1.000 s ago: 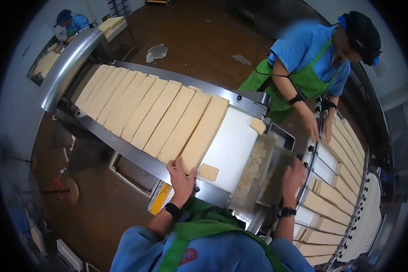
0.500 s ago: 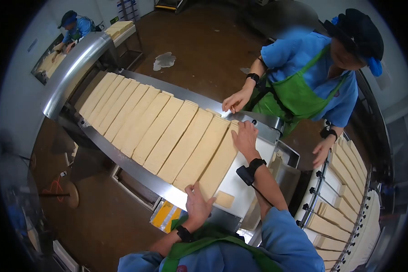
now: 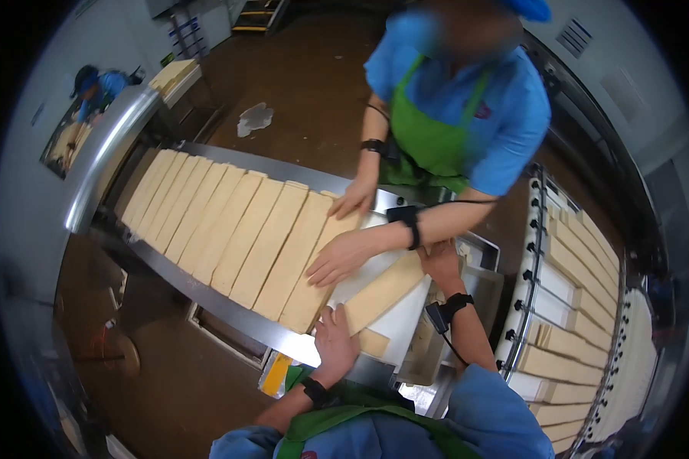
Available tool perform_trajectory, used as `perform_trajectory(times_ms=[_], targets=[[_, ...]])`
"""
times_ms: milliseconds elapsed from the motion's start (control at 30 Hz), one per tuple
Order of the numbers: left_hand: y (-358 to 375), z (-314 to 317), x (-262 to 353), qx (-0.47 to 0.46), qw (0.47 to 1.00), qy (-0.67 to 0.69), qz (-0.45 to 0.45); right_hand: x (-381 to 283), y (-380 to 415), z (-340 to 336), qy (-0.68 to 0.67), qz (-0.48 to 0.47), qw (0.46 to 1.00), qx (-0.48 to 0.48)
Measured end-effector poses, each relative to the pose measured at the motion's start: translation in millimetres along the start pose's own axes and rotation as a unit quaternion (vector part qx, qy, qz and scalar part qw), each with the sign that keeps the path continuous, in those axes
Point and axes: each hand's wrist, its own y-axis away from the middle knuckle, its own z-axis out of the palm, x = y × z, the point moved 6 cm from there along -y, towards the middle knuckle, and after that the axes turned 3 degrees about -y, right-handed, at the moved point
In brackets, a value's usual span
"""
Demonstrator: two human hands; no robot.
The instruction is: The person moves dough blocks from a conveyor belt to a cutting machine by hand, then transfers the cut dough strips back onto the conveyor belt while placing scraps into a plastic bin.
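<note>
One belt (image 3: 404,325) serves as the work surface, bare and white toward its right end. Beyond that end stands a rack (image 3: 555,287) loaded with similar pieces (image 3: 570,344). A co-worker (image 3: 429,138) stands across the belt. A row (image 3: 260,237) of parallel pieces covers the belt's left portion.

Step in hand, as I judge it: two-ended handling of one strip (image 3: 383,294) apart from the row, over the belt's bare end. Any lift from this hold would call for both ends rising together, since so long a piece would probably sag; the co-worker's left forearm, crossing close to the far end, would need clearance.

Strip condition: long, narrow, flat, pale cream, straight-edged. It lies at an angle to the row. From where I stand, contact with the belt along its full length cannot be confirmed.

Left hand (image 3: 337,352): fingers and thumb about the near end. Right hand (image 3: 442,269): gripping the far end, fingertips partly hidden. The co-worker's left hand (image 3: 341,260) lies flat on the row's end, fingers extended.

Smallest item: an offcut (image 3: 373,343), squarish, on the belt just beside the strip's near end.
</note>
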Motion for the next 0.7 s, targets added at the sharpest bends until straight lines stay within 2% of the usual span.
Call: perform_trajectory(times_ms=[33,67,100,167,267,300,333,400,467,533,600,700], targets=[[-1,0,5,-0.006,1.0,-0.002,0.015,9,4,-10,-0.079,0.114,0.988,-0.073],[-3,1,5,-0.033,0.999,-0.013,-0.024,18,15,-13,-0.157,0.229,0.951,-0.14],[-5,4,5,-0.059,0.996,-0.025,-0.059,20,29,-5,-0.165,0.209,0.961,-0.067],[-7,21,-3,-0.051,0.996,-0.022,-0.069,15,44,-19,-0.263,0.349,0.883,-0.171],[-9,28,0,-0.055,0.997,-0.042,-0.036,14,83,-54,-0.237,0.369,0.896,-0.073],[-5,23,13,-0.019,0.999,-0.033,-0.001,15,97,-75,-0.224,0.39,0.892,-0.041],[0,12,32,0.013,0.999,-0.019,0.034,20,112,-98,-0.21,0.42,0.883,-0.012],[13,16,76,-0.017,0.997,-0.002,0.076,36,148,-152,-0.186,0.458,0.868,0.045],[27,18,118,0.043,0.983,0.041,0.173,58,191,-208,-0.142,0.507,0.844,0.099],[41,28,167,0.028,0.972,0.085,0.217,83,235,-247,-0.109,0.532,0.826,0.149],[64,37,219,-0.006,0.956,0.062,0.285,104,290,-295,0.002,0.53,0.813,0.242],[103,49,291,-0.069,0.925,0.06,0.37,138,377,-336,0.027,0.591,0.757,0.275]])
